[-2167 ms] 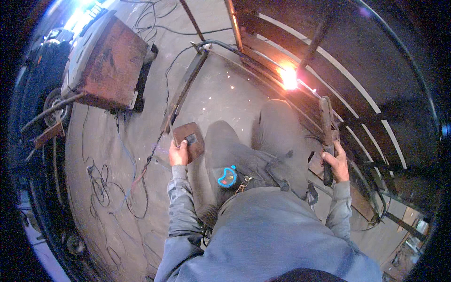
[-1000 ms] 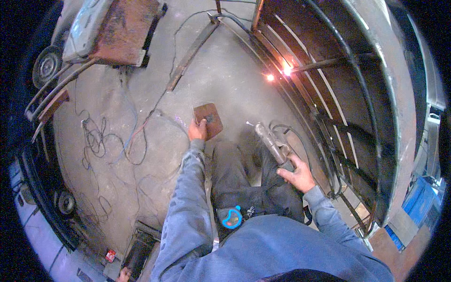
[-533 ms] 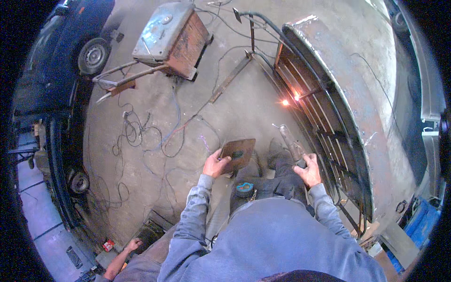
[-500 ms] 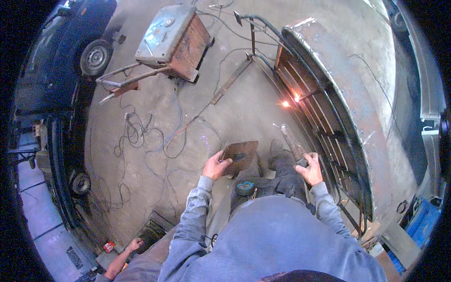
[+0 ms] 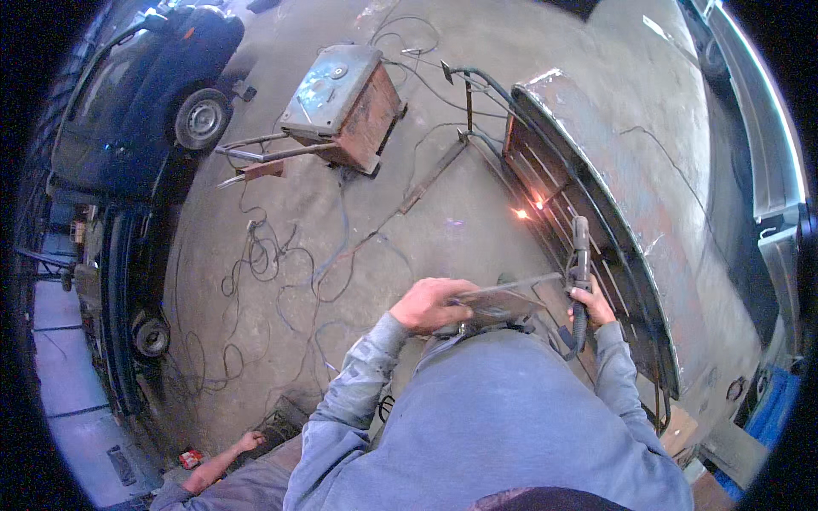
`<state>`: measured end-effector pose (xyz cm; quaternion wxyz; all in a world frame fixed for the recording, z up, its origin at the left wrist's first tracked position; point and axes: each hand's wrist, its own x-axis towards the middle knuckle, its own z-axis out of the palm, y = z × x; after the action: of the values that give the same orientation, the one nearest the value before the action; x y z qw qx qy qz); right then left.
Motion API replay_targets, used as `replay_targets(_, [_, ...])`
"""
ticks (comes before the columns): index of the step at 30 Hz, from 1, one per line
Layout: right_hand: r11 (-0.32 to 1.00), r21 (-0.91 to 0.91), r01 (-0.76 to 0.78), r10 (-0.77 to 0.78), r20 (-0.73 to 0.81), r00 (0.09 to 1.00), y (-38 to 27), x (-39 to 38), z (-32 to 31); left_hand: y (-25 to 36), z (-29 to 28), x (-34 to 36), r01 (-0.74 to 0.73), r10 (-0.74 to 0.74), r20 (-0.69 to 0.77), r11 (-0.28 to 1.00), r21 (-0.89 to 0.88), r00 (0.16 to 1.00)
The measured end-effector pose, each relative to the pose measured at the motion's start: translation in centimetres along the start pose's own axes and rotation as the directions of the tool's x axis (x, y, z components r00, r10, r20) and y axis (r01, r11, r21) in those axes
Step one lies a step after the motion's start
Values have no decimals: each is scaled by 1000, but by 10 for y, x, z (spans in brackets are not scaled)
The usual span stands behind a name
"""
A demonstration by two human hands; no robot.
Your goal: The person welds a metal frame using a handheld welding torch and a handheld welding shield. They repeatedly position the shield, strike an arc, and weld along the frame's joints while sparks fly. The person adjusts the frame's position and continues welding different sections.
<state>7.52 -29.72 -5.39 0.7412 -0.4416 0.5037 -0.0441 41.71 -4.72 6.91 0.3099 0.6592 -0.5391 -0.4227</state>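
My right hand is closed round the handle of a dark electrode holder. A thin welding rod stretches from the holder's side towards my left hand. That hand is bent over the edge of a brown flat welding shield, which lies tilted close against my front. Whether its fingers also touch the rod's end, I cannot make out. To the right stands a long curved metal frame with bars, and two orange glowing spots show on it.
Upper left, a rusty welding machine with handles stands on the concrete floor, where cables lie in loops. A dark van is at the far left. Another person's hand shows at lower left.
My left hand and the shield have come in towards my body and right. My right hand has shifted a little right; the holder now points up, with the rod across to the left.
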Motion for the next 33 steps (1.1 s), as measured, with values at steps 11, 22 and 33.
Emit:
replay_targets(11, [1000,-24,5,0,234,972,-27,15,8,97,77,77,-398,472,417,881,-256,777])
replay_targets(22, [923,-317,217,-127,280,952,31,23,129,109,91,62,-302,613,422,741,-599,668])
replay_targets(33, [906,-362,219,-195,102,975,-9,-10,163,3,13,8,-177,-76,-318,700,-692,945])
